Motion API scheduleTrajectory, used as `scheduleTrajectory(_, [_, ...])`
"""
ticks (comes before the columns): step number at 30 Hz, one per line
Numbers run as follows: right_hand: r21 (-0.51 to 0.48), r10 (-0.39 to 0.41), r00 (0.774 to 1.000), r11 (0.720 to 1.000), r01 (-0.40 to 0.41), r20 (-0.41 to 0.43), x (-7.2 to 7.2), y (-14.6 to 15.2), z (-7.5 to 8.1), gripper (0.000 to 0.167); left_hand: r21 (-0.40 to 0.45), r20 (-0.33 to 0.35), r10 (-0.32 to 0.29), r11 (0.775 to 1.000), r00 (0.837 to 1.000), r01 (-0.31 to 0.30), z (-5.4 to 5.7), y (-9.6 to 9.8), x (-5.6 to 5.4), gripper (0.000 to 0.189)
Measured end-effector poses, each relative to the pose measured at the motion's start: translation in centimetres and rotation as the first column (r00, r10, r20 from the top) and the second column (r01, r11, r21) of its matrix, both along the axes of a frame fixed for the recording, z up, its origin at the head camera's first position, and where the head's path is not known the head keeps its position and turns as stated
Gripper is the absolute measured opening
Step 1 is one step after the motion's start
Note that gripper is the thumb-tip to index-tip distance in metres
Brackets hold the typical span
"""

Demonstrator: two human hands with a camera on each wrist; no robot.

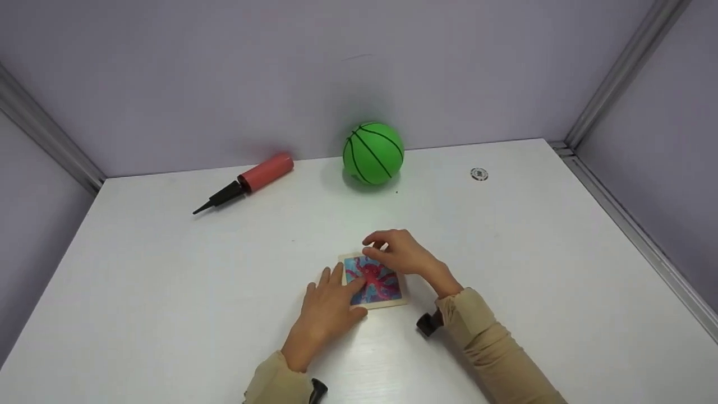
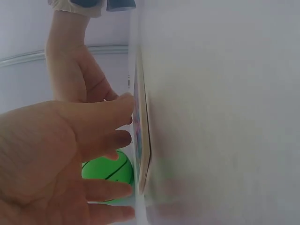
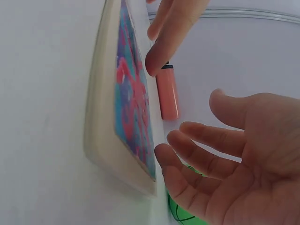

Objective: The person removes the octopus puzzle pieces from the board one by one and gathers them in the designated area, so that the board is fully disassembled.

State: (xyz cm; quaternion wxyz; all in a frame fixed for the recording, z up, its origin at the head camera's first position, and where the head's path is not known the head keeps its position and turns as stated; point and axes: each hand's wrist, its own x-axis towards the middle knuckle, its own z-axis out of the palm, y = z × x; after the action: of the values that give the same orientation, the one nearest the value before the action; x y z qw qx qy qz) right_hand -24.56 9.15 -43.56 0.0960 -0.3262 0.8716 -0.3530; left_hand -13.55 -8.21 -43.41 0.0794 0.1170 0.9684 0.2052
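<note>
Square, pale-bordered board with pinkish octopus on blue (image 1: 386,289): left hand (image 1: 328,310) loosely spread, covering left edge; right hand (image 1: 405,255) relaxed, empty, hiding top-right corner (touching? can't tell tbh).

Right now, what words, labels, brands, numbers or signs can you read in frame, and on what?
None readable.
Black-and-white disc: a dark mark at its centre, too small to read.
Octopus picture board: picture only, no lettering visible.
Green ball: black lines, no lettering visible.
Red-and-black pump: no lettering visible.
</note>
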Motion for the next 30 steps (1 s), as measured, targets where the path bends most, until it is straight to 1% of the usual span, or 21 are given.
scheduleTrajectory(4, [0.008,0.024,1.0,1.0,-0.024,-0.017,-0.3,-0.7,-0.1,0.022,-0.029,-0.026,-0.025,0.999,0.999,0.024,-0.2,-0.1,-0.1,0.049])
scheduleTrajectory(8, [0.017,0.052,0.999,0.999,-0.052,-0.007,-0.5,-1.2,-0.3,0.017,-0.102,-0.098,-0.056,0.994,0.994,0.046,-0.4,0.0,-0.2,0.045])
scheduleTrajectory(11, [0.036,0.047,0.999,0.998,-0.047,0.017,-0.7,-1.4,-0.5,0.016,-0.131,-0.144,-0.071,0.99,0.987,0.052,-0.6,0.0,-0.2,0.042])
scheduleTrajectory(13, [0.047,0.04,0.999,0.998,-0.041,0.025,-0.9,-1.6,-0.6,0.016,-0.136,-0.154,-0.07,0.99,0.986,0.049,-0.7,0.0,-0.3,0.041])
scheduleTrajectory(16, [0.052,0.026,0.999,0.998,-0.027,0.035,-1.2,-1.7,-0.7,0.016,-0.131,-0.157,-0.061,0.991,0.986,0.04,-0.8,-0.1,-0.4,0.042])
scheduleTrajectory(22, [0.029,0.058,0.998,0.998,-0.058,0.008,-1.5,-1.6,-0.9,0.015,-0.136,-0.13,-0.048,0.99,0.99,0.03,-0.7,-0.1,-0.6,0.046])
scheduleTrajectory(26, [0.039,0.064,0.998,0.997,-0.065,0.014,-1.6,-1.5,-1.2,0.016,-0.126,-0.117,-0.043,0.992,0.992,0.028,-0.8,0.0,-0.5,0.048])
scheduleTrajectory(30, [0.055,0.065,0.998,0.996,-0.066,0.024,-1.5,-1.4,-1.3,0.017,-0.113,-0.086,-0.031,0.993,0.996,0.021,-0.8,0.2,-0.3,0.049])
